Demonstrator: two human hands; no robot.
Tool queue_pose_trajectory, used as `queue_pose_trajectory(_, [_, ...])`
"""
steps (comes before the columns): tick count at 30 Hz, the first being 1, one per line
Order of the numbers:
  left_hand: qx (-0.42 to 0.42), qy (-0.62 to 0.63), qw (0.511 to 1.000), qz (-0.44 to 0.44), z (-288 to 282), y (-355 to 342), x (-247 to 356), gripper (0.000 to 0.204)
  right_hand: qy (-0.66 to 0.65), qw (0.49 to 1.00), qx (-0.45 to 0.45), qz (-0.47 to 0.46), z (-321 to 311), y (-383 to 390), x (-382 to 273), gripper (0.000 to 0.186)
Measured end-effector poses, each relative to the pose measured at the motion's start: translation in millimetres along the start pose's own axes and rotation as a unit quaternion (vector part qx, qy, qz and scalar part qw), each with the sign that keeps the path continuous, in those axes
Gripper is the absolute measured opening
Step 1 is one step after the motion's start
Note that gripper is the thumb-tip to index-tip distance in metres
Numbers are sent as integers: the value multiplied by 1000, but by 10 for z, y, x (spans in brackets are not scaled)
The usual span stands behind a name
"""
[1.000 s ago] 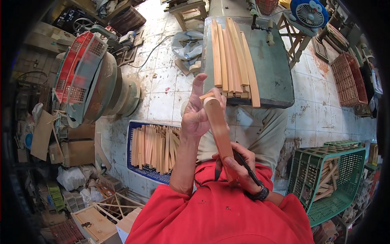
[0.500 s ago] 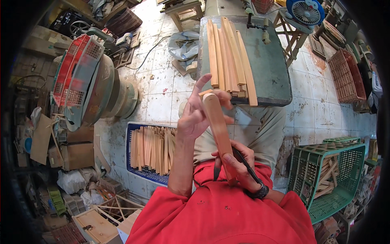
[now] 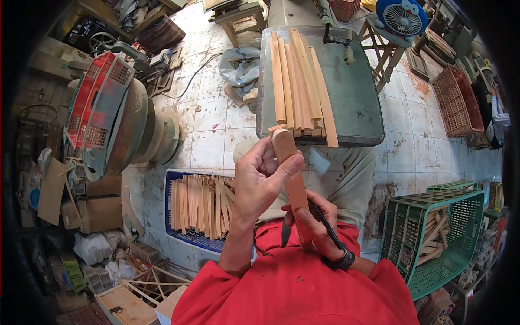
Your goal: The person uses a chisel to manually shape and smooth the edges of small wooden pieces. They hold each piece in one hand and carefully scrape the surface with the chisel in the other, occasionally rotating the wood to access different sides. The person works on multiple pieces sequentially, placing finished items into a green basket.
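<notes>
A wooden strip (image 3: 297,187) with a rounded far end stands up from my lap, slanting away from me. My left hand (image 3: 254,181) is closed round its far part, thumb lying across the top face. Lower down, my right hand (image 3: 322,223) grips the same strip near my red shirt. That hand also holds a thin black object (image 3: 328,223) whose kind I cannot make out. Right at the rounded end shows a small light wood piece (image 3: 277,128); whether it is attached is unclear. Just beyond, several long wooden strips (image 3: 297,81) lie side by side on a green-topped table (image 3: 355,92).
A blue crate (image 3: 169,208) packed with short wooden strips (image 3: 200,206) stands at my left. At my right lies a green crate (image 3: 422,201) with wood pieces in it. A large machine with a red guard (image 3: 97,97) stands far left; a blue fan (image 3: 402,19) is far right.
My left hand, its fingers spread beside the strip before, has come down and closed round its far part. The right hand keeps its grip. The view has shifted slightly.
</notes>
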State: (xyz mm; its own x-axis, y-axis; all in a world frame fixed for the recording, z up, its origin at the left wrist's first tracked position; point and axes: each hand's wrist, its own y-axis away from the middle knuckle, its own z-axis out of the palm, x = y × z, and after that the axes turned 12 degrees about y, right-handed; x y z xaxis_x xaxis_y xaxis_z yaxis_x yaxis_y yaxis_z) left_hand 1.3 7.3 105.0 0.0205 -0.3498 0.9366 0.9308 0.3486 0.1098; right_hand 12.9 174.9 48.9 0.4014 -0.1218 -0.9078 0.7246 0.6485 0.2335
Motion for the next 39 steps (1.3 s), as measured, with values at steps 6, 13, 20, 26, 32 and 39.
queue_pose_trajectory(6, [-9, 30, 999, 23, -35, -108, -55, 32, 30, 1000, -3, 8, -36, -115, -47, 39])
queue_pose_trajectory(13, [-60, 19, 992, 109, -16, -442, 142, 39, 116, 947, 152, -259, -329, -609, -177, 59])
queue_pose_trajectory(20, [-108, 58, 991, 54, 32, -293, 47, 39, 225, 873, 136, -411, -391, -699, -994, 27])
queue_pose_trajectory(26, [-118, 65, 990, 45, 98, -243, 23, 39, 295, 856, 109, -411, -275, -827, -1109, 16])
queue_pose_trajectory(32, [-124, 41, 989, 65, 85, -230, 40, 40, 305, 866, 113, -380, -232, -870, -1096, 16])
queue_pose_trajectory(39, [-127, 33, 989, 68, 97, -232, 39, 40, 314, 865, 112, -375, -260, -902, -1112, 17])
